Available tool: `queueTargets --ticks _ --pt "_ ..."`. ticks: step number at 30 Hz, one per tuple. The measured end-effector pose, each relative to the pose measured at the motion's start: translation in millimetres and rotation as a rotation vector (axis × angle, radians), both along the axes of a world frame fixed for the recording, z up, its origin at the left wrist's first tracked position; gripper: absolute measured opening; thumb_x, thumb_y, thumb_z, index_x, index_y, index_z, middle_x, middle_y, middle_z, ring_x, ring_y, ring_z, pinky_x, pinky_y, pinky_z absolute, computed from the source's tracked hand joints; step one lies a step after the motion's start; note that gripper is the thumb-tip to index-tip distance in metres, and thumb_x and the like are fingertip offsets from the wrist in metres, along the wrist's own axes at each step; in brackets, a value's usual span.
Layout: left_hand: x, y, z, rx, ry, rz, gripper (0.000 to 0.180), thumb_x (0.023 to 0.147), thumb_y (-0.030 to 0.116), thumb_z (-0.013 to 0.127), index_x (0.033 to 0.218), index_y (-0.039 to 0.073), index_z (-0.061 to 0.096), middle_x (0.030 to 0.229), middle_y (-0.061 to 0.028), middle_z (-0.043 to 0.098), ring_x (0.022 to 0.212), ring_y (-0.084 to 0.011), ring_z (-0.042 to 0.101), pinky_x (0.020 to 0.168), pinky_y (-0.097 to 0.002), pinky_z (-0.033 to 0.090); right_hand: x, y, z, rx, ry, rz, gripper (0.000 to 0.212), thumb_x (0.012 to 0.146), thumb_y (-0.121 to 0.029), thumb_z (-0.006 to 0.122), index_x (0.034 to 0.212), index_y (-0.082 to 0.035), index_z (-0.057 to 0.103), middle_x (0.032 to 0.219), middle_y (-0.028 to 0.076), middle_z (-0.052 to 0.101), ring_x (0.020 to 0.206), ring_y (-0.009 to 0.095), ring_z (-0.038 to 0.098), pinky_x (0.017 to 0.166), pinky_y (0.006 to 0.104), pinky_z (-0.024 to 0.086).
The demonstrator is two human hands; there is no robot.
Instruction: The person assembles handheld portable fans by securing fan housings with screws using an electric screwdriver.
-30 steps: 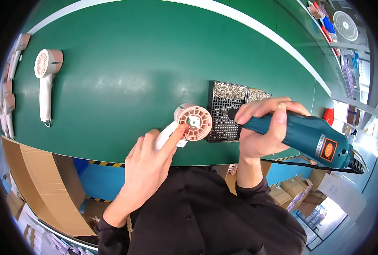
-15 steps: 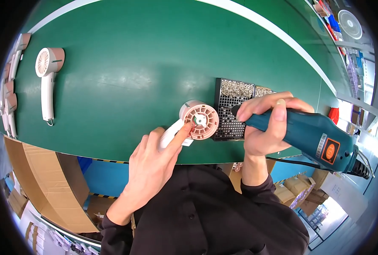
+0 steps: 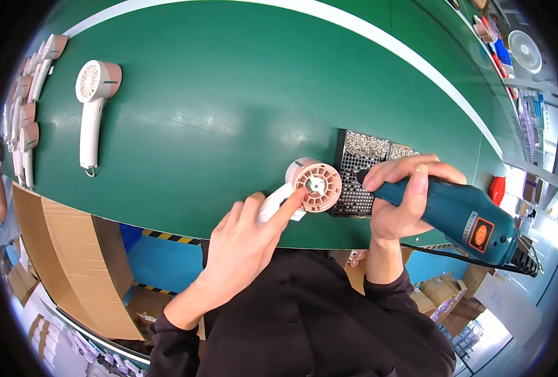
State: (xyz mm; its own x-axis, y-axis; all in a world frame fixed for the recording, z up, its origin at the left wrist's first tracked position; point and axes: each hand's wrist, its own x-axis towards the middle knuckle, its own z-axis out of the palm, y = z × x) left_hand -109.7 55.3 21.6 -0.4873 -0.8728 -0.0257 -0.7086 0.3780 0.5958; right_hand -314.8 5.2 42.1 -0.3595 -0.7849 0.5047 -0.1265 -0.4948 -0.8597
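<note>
My left hand (image 3: 244,235) is closed round the white handle of a handheld fan (image 3: 325,196), index finger reaching to the hub of its round pink head. The open head faces up, showing a ring of slots, a white centre piece and a bit of green. Gripped in my right hand (image 3: 414,198) is a teal electric screwdriver (image 3: 458,210), pointing left. Its dark front end is over a black screw tray (image 3: 340,151), right beside the fan head. The tray has a perforated plate and a heap of small silver screws; the bit's tip cannot be made out.
Another white-and-pink fan (image 3: 90,125) lies on the green table (image 3: 197,81) to the left. Several more fans (image 3: 29,135) are lined up at the far left edge. A black cable (image 3: 442,251) runs below the screwdriver. Cardboard boxes (image 3: 71,251) stand below the table's near edge.
The whole view has shifted, so the table and things on it appear farther right and slightly lower. Both hands keep their holds, and the screwdriver's front end stays over the tray.
</note>
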Motion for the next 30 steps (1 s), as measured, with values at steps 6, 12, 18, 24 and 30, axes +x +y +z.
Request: queueTargets --ticks 6,12,18,24,30 --pt "3.7 -7.1 -2.6 -0.056 -0.018 -0.011 0.073 0.076 0.005 0.064 0.143 0.028 0.045 0.099 -0.0107 0.051 0.074 -0.0223 0.054 0.063 -0.0321 0.052 2.1 -3.2 20.9 -0.023 -0.182 -0.004 0.019 0.091 -0.008 0.048 0.107 -0.006 0.038 0.066 0.014 0.049 0.040 0.023 0.049 0.038 0.0380 0.049" --pt "5.9 -2.8 1.1 -0.016 0.004 0.096 0.051 0.082 0.010 0.063 0.131 0.021 0.057 0.100 -0.0155 0.053 0.079 -0.0296 0.058 0.060 -0.0362 0.055 16.6 -3.0 33.3 -0.049 -0.141 -0.091 0.017 0.092 -0.012 0.047 0.107 -0.007 0.040 0.068 0.012 0.048 0.038 0.020 0.045 0.035 0.0342 0.044" --pt "-1.5 7.5 -3.6 -0.224 -0.091 0.136 0.070 0.079 0.008 0.061 0.145 0.018 0.040 0.094 -0.0129 0.050 0.078 -0.0250 0.056 0.068 -0.0329 0.048 14.8 8.6 27.9 -0.026 -0.156 -0.129 0.015 0.093 -0.007 0.052 0.102 0.000 0.042 0.067 0.010 0.047 0.040 0.017 0.045 0.037 0.0294 0.043" --pt "-3.5 6.3 7.1 -0.229 -0.053 0.248 0.065 0.081 0.013 0.066 0.142 0.017 0.043 0.097 -0.0129 0.051 0.088 -0.0273 0.053 0.076 -0.0365 0.046 4.1 31.5 36.1 0.006 -0.161 -0.170 0.017 0.092 -0.006 0.053 0.102 0.002 0.043 0.065 0.010 0.046 0.040 0.017 0.046 0.038 0.0297 0.044" --pt "4.1 -4.2 16.7 -0.433 0.121 0.333 0.054 0.074 0.017 0.076 0.123 0.006 0.058 0.122 -0.0166 0.050 0.113 -0.0338 0.050 0.092 -0.0426 0.042 12.6 6.2 36.1 0.044 -0.167 -0.188 0.019 0.089 -0.012 0.054 0.100 -0.001 0.042 0.057 0.009 0.054 0.043 0.017 0.052 0.048 0.0295 0.048"
